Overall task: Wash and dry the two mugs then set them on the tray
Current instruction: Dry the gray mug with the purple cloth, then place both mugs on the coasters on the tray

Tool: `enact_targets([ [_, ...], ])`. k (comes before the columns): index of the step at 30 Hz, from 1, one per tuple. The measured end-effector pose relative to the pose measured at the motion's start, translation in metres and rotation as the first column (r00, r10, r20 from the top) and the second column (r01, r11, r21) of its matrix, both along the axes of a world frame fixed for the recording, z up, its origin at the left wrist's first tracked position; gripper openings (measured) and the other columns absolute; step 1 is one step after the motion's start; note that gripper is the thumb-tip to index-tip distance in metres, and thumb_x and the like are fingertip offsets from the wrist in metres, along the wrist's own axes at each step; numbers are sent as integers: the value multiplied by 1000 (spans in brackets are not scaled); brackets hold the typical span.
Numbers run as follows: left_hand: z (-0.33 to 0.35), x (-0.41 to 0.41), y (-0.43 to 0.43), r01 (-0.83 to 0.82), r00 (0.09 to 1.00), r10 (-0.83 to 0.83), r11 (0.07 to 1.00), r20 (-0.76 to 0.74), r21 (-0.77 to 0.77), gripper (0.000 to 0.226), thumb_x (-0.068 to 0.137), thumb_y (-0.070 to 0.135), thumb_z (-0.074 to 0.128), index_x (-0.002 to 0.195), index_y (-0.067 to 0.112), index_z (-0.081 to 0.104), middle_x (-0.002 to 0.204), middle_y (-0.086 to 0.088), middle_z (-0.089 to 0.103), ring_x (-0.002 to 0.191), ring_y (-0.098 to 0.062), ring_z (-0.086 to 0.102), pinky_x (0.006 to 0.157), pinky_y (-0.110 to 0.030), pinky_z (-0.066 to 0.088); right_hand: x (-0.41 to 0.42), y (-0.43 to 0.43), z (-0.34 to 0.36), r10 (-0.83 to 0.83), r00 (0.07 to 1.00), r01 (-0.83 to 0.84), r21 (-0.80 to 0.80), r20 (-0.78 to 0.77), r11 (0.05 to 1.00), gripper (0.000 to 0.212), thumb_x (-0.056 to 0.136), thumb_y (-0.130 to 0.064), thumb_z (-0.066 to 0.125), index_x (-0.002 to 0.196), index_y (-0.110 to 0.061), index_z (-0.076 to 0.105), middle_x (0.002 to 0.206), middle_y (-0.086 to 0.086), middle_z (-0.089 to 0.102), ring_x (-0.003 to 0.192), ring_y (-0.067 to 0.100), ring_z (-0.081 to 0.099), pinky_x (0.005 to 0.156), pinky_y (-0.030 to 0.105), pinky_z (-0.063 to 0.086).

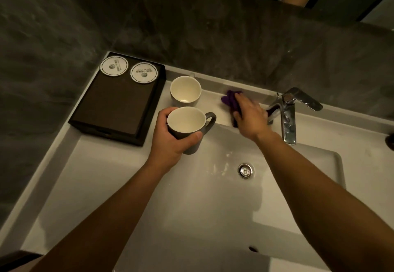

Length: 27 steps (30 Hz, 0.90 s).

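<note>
My left hand [170, 137] grips a grey mug [187, 125] with a cream inside, upright over the left edge of the white sink [149, 197], its handle pointing right. A second mug [185, 90] of the same kind stands upright on the ledge just behind it. My right hand [249, 114] rests on a purple cloth [230, 100] lying on the back ledge, fingers curled over it. A dark brown tray [110, 109] sits at the left of the counter, with two round white paper coasters [114, 66] at its far end.
A chrome tap [290, 114] stands right of my right hand, its lever pointing right. The drain [245, 170] lies in the middle of the basin, with wet streaks to its left. A dark stone wall [213, 37] runs behind the counter.
</note>
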<state>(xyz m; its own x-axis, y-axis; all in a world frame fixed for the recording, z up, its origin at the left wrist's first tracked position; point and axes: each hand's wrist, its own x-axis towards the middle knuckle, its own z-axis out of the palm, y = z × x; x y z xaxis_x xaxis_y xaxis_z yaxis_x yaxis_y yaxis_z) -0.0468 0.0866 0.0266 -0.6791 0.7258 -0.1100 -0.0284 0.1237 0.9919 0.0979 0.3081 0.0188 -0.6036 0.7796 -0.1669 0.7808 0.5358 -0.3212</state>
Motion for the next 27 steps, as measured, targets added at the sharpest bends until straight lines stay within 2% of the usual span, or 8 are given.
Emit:
enact_targets([
  [2, -2, -4, 0, 40, 999, -40, 999, -2, -1, 83, 67, 16, 95, 133, 32, 47, 125, 17, 56, 113, 4, 59, 87, -18, 56, -1, -4, -3, 47, 997, -50, 45, 58, 998, 58, 100, -34, 54, 154, -30, 36, 164, -4, 32, 147, 33, 27, 113, 56, 28],
  [4, -3, -7, 1, 66, 998, -66, 998, -6, 2, 84, 62, 27, 94, 132, 33, 47, 126, 16, 57, 115, 2, 59, 87, -17, 55, -1, -16, 5, 105, 981, -106, 0, -162, 994, 45, 100, -31, 58, 144, -27, 53, 151, -3, 48, 134, 27, 42, 110, 48, 37],
  [7, -3, -11, 2, 109, 994, -108, 994, -14, 23, 85, 58, 40, 90, 132, 32, 49, 127, 11, 58, 117, -5, 60, 87, -18, 54, 1, -39, 30, 14, 893, -201, -371, -449, 907, 33, 100, -26, 62, 132, -23, 67, 120, -6, 65, 103, 14, 61, 89, 27, 51],
  [12, 0, -24, 4, 239, 971, -239, 971, -5, -8, 80, 62, 34, 92, 129, 38, 50, 118, 27, 60, 117, -2, 60, 90, -22, 56, 4, -53, 58, 90, 895, -312, -468, -438, 827, 22, 99, -17, 62, 119, -17, 72, 105, -2, 72, 88, 17, 67, 77, 26, 59],
  [17, 5, -36, -2, 360, 932, -358, 932, 62, -37, 82, 61, 40, 89, 135, 38, 52, 129, 11, 61, 126, -15, 59, 101, -38, 57, 7, -55, 65, 94, 940, -259, -508, -328, 821, 10, 98, -17, 65, 104, -15, 73, 86, 7, 76, 80, 20, 75, 79, 38, 64],
  [20, 10, -37, -16, 384, 923, -379, 921, 69, -65, 89, 65, 36, 90, 144, 40, 50, 139, 12, 61, 132, -14, 57, 107, -37, 53, 14, -69, 67, 113, 935, -260, -432, -336, 863, 5, 96, -17, 68, 99, -17, 71, 79, 1, 75, 73, 11, 73, 70, 25, 59],
  [23, 16, -32, -39, 247, 968, -252, 957, -15, -153, 84, 76, 27, 91, 148, 36, 49, 143, 13, 59, 131, -10, 58, 104, -32, 51, 21, -86, 68, 93, 924, -229, -340, -372, 912, 3, 94, -17, 70, 96, -19, 71, 80, -3, 73, 72, 8, 72, 69, 24, 55],
  [27, 16, -27, -95, -164, 943, 98, 968, -318, -188, 47, 87, 18, 81, 127, 31, 59, 123, 1, 63, 107, -13, 63, 88, -29, 55, 20, -114, 70, -22, 899, -106, -267, -438, 958, 8, 93, -21, 71, 90, -28, 68, 83, -4, 69, 77, 18, 70, 75, 45, 60],
])
